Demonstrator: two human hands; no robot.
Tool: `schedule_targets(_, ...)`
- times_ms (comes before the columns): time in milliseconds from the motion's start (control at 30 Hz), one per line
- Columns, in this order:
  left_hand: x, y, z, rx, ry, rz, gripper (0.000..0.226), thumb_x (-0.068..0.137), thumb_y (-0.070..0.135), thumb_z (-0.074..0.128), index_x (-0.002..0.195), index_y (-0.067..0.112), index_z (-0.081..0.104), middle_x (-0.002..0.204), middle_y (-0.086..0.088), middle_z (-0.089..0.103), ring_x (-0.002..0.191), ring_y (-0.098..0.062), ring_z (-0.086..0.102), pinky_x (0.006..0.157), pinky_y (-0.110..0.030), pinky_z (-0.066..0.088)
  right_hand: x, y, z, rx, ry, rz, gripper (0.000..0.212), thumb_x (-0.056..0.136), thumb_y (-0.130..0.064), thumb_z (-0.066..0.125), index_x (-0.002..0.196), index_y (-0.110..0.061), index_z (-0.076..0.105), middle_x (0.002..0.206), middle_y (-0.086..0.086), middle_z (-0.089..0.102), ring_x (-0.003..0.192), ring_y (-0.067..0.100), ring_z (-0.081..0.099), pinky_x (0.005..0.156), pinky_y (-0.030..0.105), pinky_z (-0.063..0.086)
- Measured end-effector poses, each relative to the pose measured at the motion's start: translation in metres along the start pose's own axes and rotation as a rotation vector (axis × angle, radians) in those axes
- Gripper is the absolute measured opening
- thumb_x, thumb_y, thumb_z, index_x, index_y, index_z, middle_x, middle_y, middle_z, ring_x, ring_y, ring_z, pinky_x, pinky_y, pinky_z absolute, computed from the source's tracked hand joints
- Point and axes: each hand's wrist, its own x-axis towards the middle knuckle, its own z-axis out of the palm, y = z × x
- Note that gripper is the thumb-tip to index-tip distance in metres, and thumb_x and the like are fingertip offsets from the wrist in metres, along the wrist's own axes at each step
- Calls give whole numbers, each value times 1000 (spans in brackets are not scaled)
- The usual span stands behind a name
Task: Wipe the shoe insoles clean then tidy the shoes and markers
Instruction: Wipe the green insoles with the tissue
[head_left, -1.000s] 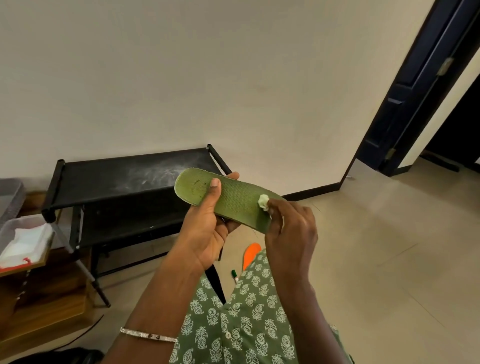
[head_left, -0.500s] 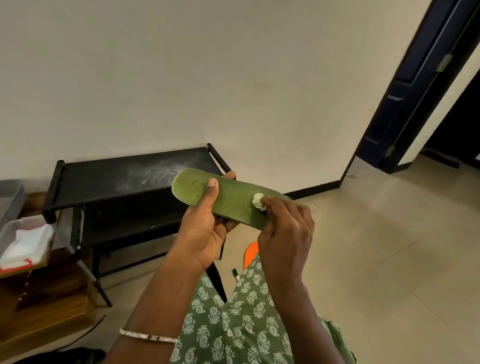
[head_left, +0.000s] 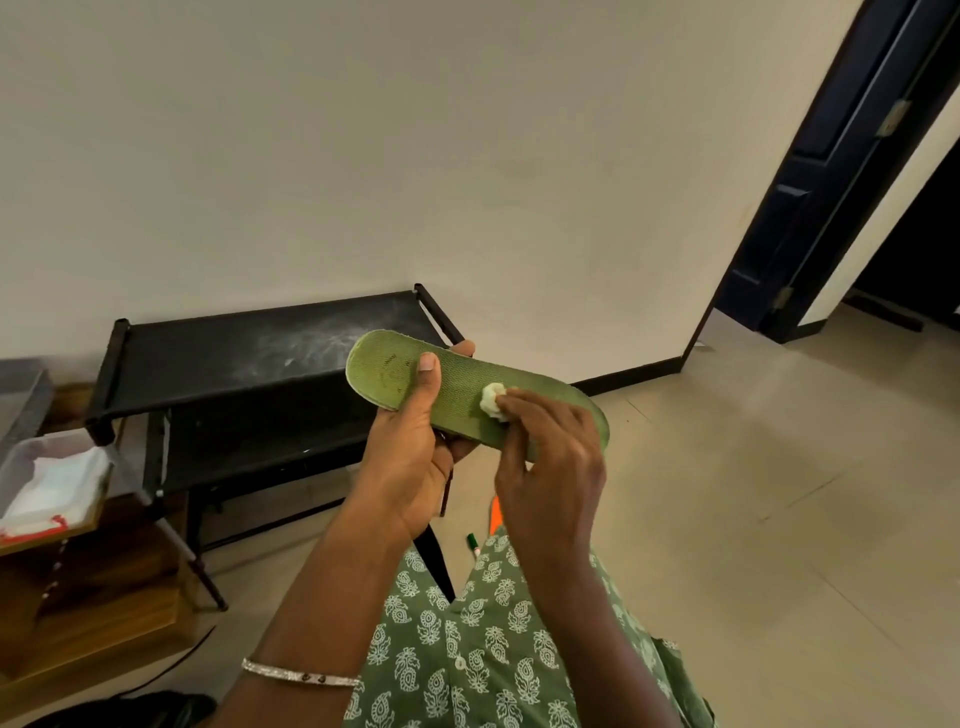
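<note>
A green shoe insole (head_left: 457, 384) is held up in front of me, its textured face toward the camera. My left hand (head_left: 410, 467) grips it from below with the thumb pressed on its face. My right hand (head_left: 550, 462) pinches a small white wad of cloth or tissue (head_left: 491, 399) against the insole's middle and covers the insole's right end. On the floor below, a green-capped marker (head_left: 472, 543) lies beside an orange insole (head_left: 494, 514), which is mostly hidden behind my right hand. No shoes are clearly in view.
A black two-tier rack (head_left: 249, 358) with a dusty top stands against the wall. To its left is a wooden shelf (head_left: 78, 613) holding a clear box with white cloths (head_left: 52, 478). A dark door (head_left: 831, 171) stands open at right, over a beige tiled floor.
The right hand slid the white wad leftward along the insole, from near the right end toward the middle. The left hand kept the insole steady.
</note>
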Motion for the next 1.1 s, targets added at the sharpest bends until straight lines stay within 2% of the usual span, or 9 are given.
schedule_targets(100,0,-1,1,-4,0,-3,40,101,35,50,130,11,64,126,-7,69,113,-22,68,82,-35,61,3,10,-2,28,6,131,22,86,-3,69,105,-12,75,102,0,75,90,17,65,77,38,57)
schedule_targets(300,0,-3,3,29,-21,1,41,102,38,47,127,12,66,120,-15,70,102,-23,70,76,-32,62,-2,-14,0,44,41,11,24,83,-2,72,103,-15,76,103,-4,74,92,13,59,79,19,46)
schedule_targets(367,-1,-3,2,28,-21,-1,42,102,38,47,126,11,67,113,-17,70,94,-21,69,70,-28,60,-5,-20,1,60,20,-56,25,83,0,72,102,-15,76,102,-5,74,93,14,59,80,17,44)
schedule_targets(467,0,-3,0,33,-20,8,42,101,39,48,126,11,67,121,-16,69,99,-23,69,78,-33,61,-3,-13,0,66,5,-98,21,84,-1,72,102,-11,75,101,-3,74,92,14,61,81,19,46)
schedule_targets(567,1,-1,-1,17,-13,5,42,101,38,48,127,11,66,126,-9,69,112,-23,68,87,-38,60,5,6,-6,38,14,49,18,84,-6,72,101,-13,73,97,-2,73,89,16,64,75,20,46)
schedule_targets(667,0,-3,1,3,-32,-13,40,101,37,49,126,10,66,125,-6,70,112,-20,68,84,-36,61,6,13,-9,28,-14,184,23,86,-7,71,105,-19,69,96,-4,70,87,18,64,69,11,38)
schedule_targets(833,0,-8,7,15,-11,-9,44,100,38,50,131,10,63,130,-10,67,110,-24,68,77,-31,61,0,-12,-6,19,22,-4,22,85,-5,71,103,-16,75,97,-3,72,90,14,57,75,18,40)
schedule_targets(967,0,-8,6,10,13,-5,45,98,40,51,129,9,64,133,-15,64,114,-30,64,93,-37,58,-5,-17,-2,36,9,-152,19,85,-4,69,101,-12,77,102,-1,73,95,18,57,80,19,45)
schedule_targets(1100,0,-2,3,-2,-2,-13,44,101,38,48,130,9,63,127,-9,69,113,-24,68,84,-37,61,4,8,-5,22,63,-66,19,86,-5,68,102,-11,77,102,0,74,91,18,60,79,24,49)
